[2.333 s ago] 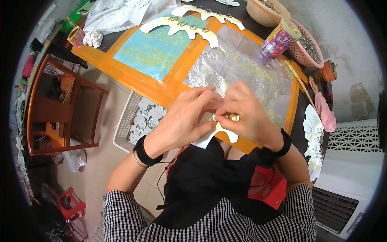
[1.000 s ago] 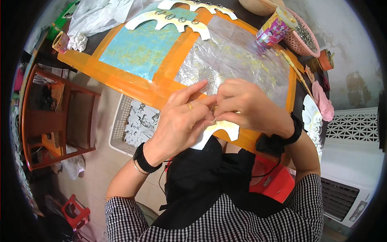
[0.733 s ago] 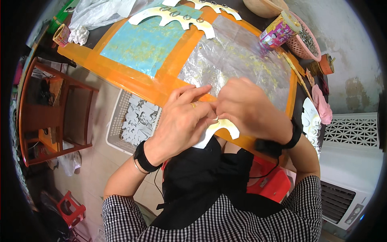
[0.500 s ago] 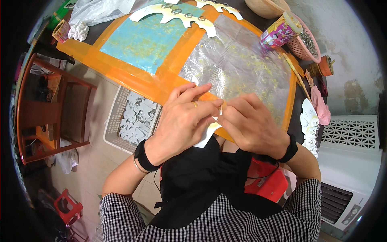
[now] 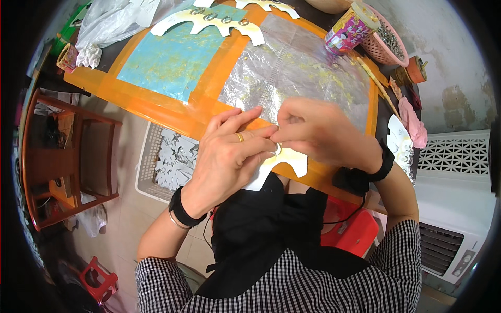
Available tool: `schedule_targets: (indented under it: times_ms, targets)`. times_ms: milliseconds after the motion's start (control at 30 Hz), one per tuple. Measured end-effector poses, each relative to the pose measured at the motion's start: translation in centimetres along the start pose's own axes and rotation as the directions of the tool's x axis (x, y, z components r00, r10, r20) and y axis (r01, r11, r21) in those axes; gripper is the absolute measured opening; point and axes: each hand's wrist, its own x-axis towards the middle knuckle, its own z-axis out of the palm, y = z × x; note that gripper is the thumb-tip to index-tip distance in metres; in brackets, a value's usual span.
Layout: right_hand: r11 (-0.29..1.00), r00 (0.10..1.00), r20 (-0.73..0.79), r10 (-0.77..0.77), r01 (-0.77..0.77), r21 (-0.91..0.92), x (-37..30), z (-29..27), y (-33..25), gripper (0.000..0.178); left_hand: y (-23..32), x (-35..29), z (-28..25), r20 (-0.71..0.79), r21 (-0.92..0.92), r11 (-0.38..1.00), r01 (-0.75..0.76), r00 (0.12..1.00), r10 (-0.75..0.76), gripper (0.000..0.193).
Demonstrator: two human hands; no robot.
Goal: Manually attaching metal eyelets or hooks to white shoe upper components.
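Note:
My left hand (image 5: 227, 148) is closed over a white scalloped piece (image 5: 293, 159), with yellow smeared along its middle, at the table's near edge. A small metal ring (image 5: 277, 149) stands on that piece by my left fingertips. My right hand (image 5: 321, 130) is pinched just above the piece, its fingertips meeting the left index finger; whatever lies between them is hidden. Another white scalloped strip (image 5: 209, 23), carrying several metal rings, lies at the far side of the table, and part of a similar strip (image 5: 269, 5) shows behind it.
A purple can (image 5: 347, 31) smeared yellow and a pink basket (image 5: 389, 44) of small metal parts stand at the far right. A yellow-coated stick (image 5: 373, 78) lies nearer. Orange tape (image 5: 141, 109) edges the table; below at left sits a grey crate (image 5: 148, 180) of white pieces.
My right hand has risen a little and its wrist has turned, uncovering more of the white piece and the ring. The left hand keeps its hold. The whole view has shifted slightly.

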Motion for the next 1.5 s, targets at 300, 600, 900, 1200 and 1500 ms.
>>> schedule_targets:
  times_ms: [300, 600, 900, 1200, 1500]
  targets:
    - [0.985, 0.984, 0.058, -0.169, 0.168, 0.027, 0.9, 0.0, 1.4, 0.007, 0.4, 0.2, -0.1, -0.067, 0.002, 1.000, -0.005, 0.998, 0.005, 0.006]
    - [0.793, 0.858, 0.052, -0.510, 0.493, -0.358, -1.5, 0.4, 0.2, 0.013, -0.1, -0.1, 0.1, 0.013, -0.012, 1.000, 0.011, 1.000, -0.011, 0.011]
    - [0.821, 0.927, 0.117, -0.356, 0.370, -0.434, -2.4, 0.7, -0.8, 0.011, -0.2, 0.0, -0.1, -0.005, -0.025, 1.000, -0.005, 1.000, 0.005, 0.010]
    - [0.866, 0.951, 0.159, -0.263, 0.306, -0.395, -1.9, 0.4, -1.0, 0.009, -0.1, 0.2, 0.0, -0.043, -0.005, 1.000, -0.030, 0.999, 0.030, 0.007]
    - [0.943, 0.964, 0.076, -0.255, 0.266, -0.201, -2.9, 0.0, -1.3, 0.025, 0.3, 0.1, -0.1, -0.013, 0.007, 1.000, -0.009, 1.000, 0.009, 0.012]
